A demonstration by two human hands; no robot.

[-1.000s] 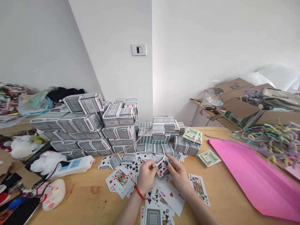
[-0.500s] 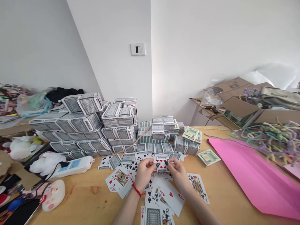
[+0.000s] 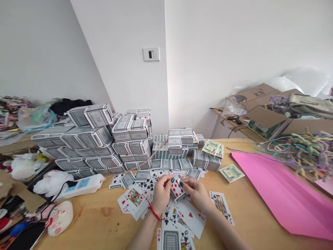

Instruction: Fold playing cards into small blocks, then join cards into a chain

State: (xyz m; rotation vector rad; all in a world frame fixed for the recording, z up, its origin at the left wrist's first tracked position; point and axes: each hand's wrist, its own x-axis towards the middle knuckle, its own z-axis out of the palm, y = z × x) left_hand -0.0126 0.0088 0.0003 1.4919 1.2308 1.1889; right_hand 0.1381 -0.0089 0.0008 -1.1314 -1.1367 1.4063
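Observation:
Between both hands is a folded playing card (image 3: 177, 189) with red diamonds, its ends bent over to show the grey patterned back. My left hand (image 3: 161, 193) pinches its left edge between thumb and fingers. My right hand (image 3: 197, 193) grips the upper right edge, thumb on the face. Under and around the hands lie loose playing cards, among them an ace of hearts (image 3: 191, 218), a red-suited jack (image 3: 135, 197) and another jack (image 3: 221, 207) on the right. A face-down card (image 3: 171, 240) lies near the front edge.
Stacked blocks of folded cards (image 3: 88, 137) rise at the back left, with lower ones (image 3: 179, 141) behind the hands. Green card packs (image 3: 231, 173) sit to the right beside pink paper (image 3: 281, 198). A power strip (image 3: 83, 185) and a white squishy toy (image 3: 61, 218) lie left.
The card has tilted and dropped slightly, its lower end now pointing down and toward me. My right hand has shifted its grip toward the upper corner; my left still pinches the left side.

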